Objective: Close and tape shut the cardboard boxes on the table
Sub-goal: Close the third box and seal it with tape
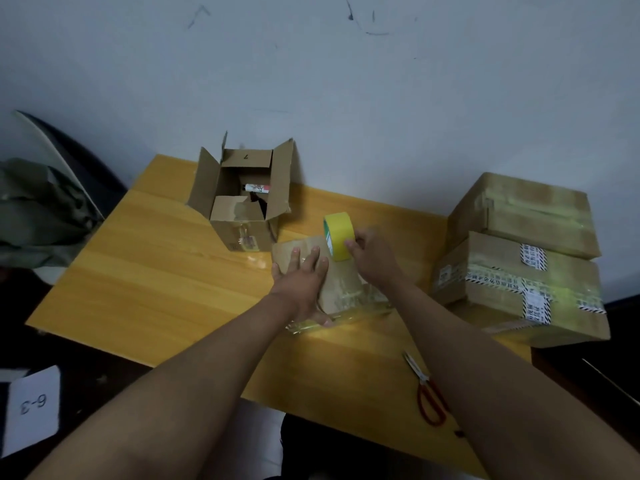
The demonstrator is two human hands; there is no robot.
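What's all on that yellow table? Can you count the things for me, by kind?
Cardboard boxes: 4: the open box, the small box under the left hand, and two taped boxes stacked, upper on lower.
Tape rolls: 1: the yellow tape roll, held by the right hand.
Scissors: 1: red-handled scissors.
Total: 6

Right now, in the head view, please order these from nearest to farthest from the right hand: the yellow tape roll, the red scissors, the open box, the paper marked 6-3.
1. Yellow tape roll: held in the right hand.
2. Open box: behind and to the left, by the wall.
3. Red scissors: at the table's near edge.
4. Paper marked 6-3: off the table, far left.
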